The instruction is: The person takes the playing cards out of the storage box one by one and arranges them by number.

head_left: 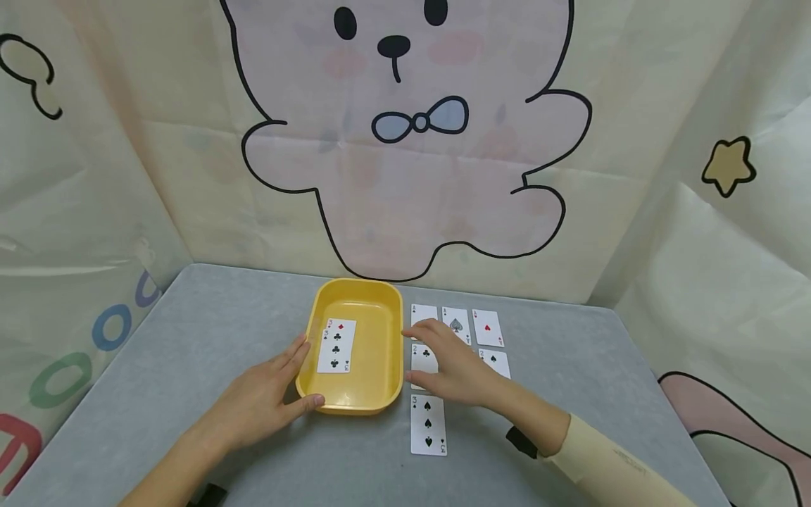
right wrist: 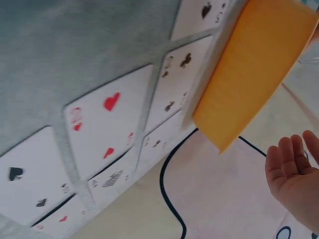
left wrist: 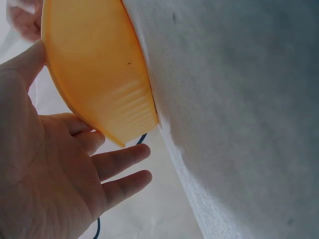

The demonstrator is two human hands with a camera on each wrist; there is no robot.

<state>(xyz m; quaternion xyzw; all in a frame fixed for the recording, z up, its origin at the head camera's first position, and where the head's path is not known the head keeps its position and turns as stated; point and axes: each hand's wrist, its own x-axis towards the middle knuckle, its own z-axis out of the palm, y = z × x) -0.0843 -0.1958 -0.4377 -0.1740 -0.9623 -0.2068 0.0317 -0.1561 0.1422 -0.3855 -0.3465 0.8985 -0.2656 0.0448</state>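
A yellow plastic tray (head_left: pixel 374 352) stands on the table, with two overlapping playing cards (head_left: pixel 336 346) inside: a three of clubs over a diamond card. My left hand (head_left: pixel 265 398) touches its left side, thumb at the near-left corner and fingers along the rim. In the left wrist view, two fingers of the left hand (left wrist: pixel 55 164) extend past the tray. My right hand (head_left: pixel 453 366) hovers by the right rim, fingers extended and holding nothing. It partly covers the laid-out cards in the head view.
Right of the tray lie three aces, including the ace of hearts (head_left: pixel 487 328). Nearer are the two of clubs (head_left: pixel 423 358), two of hearts (right wrist: pixel 109 122) and two of spades (head_left: pixel 497 362). Closest is the three of spades (head_left: pixel 428 425). A printed cloth (head_left: pixel 405 169) hangs behind the grey table (head_left: pixel 247 310).
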